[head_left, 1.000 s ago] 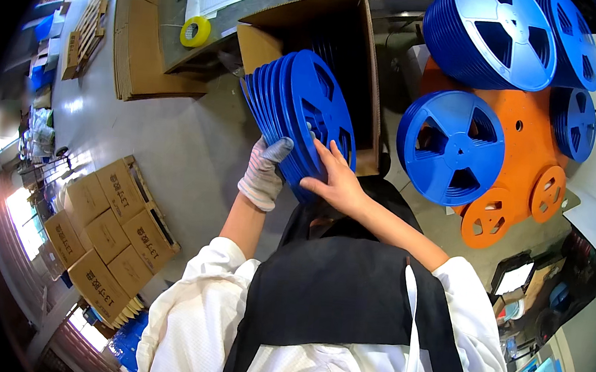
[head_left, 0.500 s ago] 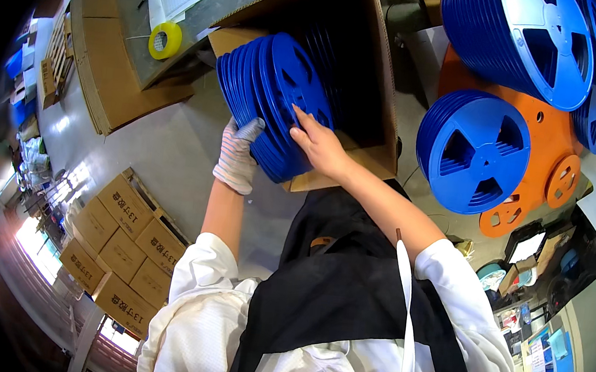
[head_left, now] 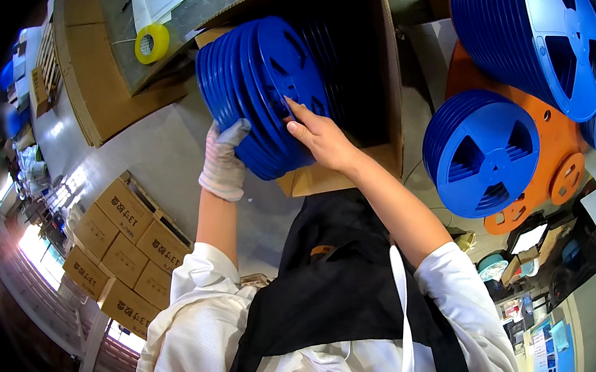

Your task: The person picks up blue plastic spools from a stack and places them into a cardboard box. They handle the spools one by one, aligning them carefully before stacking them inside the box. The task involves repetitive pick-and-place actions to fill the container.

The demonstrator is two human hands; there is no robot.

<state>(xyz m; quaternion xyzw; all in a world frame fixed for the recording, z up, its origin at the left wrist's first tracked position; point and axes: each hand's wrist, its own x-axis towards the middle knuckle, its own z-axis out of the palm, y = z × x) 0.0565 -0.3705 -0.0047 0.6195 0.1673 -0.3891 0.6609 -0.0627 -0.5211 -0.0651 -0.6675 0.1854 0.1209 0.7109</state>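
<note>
As the stiff-looking blue reels (head_left: 247,84) could slide apart, my left grip (head_left: 225,159) clamps their rims (head_left: 217,74) while my right grip (head_left: 322,139), closure unclear, touches them in front.

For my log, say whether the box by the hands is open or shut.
Open: the box shows its dark inside beside the blue reels.

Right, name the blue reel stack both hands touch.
The stack at the mouth of the carton: gloved left hand and bare right hand are on it. Stacks by the orange panel are untouched.
</note>
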